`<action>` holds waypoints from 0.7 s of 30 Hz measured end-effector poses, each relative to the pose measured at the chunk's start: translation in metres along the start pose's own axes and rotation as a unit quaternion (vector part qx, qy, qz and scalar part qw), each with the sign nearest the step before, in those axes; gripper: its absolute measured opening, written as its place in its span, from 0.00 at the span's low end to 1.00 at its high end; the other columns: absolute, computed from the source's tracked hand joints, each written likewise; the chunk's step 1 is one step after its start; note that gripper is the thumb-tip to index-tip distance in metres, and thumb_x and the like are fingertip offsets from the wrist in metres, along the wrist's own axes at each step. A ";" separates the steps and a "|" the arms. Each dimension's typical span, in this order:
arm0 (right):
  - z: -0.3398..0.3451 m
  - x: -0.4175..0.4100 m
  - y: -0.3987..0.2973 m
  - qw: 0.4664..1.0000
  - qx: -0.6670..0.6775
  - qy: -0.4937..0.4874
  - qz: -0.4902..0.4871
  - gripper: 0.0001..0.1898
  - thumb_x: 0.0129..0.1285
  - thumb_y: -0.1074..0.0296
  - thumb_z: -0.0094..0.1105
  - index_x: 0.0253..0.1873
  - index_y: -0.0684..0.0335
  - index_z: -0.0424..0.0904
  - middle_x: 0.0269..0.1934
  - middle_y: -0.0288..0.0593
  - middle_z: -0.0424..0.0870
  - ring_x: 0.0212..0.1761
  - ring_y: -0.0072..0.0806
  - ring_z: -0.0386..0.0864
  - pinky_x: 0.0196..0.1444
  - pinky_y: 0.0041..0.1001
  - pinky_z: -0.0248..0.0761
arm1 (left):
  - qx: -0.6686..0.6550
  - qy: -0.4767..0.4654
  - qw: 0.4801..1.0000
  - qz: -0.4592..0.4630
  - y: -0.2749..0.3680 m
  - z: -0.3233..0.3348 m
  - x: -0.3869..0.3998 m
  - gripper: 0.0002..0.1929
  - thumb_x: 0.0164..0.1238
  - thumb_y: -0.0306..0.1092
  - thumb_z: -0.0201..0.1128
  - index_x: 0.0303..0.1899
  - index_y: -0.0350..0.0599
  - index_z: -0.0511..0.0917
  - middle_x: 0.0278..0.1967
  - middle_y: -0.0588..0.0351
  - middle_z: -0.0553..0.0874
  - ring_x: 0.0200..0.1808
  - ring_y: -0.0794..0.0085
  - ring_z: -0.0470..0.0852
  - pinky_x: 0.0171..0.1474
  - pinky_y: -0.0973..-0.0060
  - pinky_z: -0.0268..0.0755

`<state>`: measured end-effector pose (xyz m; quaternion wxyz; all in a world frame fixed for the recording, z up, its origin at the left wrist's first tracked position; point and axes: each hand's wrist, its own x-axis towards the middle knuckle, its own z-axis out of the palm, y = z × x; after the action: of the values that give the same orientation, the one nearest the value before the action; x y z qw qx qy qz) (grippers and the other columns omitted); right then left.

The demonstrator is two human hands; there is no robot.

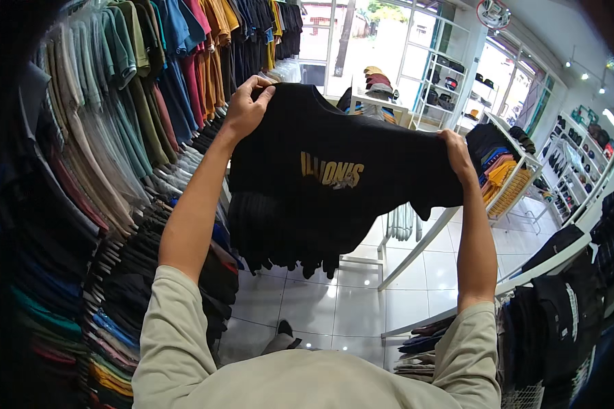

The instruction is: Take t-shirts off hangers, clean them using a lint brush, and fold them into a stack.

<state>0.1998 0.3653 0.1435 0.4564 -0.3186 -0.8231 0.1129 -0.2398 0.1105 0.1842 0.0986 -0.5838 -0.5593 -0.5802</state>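
A black T-shirt with gold lettering on its front is stretched between my two raised hands. My left hand pinches the shirt's upper left part near the shoulder, thumb towards me. At the upper right, my right hand grips the sleeve end; its fingertips are partly hidden behind the cloth. The shirt's lower part hangs down in front of several dark garments, and where one ends and the others begin is hard to tell.
Rows of hanging shirts line the left side. Dark garments hang from a white rail at the right. Ahead stand a white display table with caps and a white rack of folded clothes. Tiled floor shows below.
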 end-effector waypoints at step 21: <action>0.026 -0.118 -0.151 0.978 0.112 -0.168 0.057 0.15 0.69 0.59 0.70 0.45 0.67 0.83 0.30 0.33 0.80 0.31 0.16 0.72 0.33 0.23 0.65 | 0.020 -0.048 0.994 -0.100 0.038 -0.158 -0.125 0.12 0.60 0.34 0.80 0.40 0.36 0.90 0.32 0.53 0.92 0.36 0.76 0.88 0.45 0.74 0.78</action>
<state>0.1595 0.1780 0.1207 0.3372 -0.2879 -0.8507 0.2823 -0.2633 -0.0909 0.1547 0.0255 -0.5501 -0.6305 -0.5470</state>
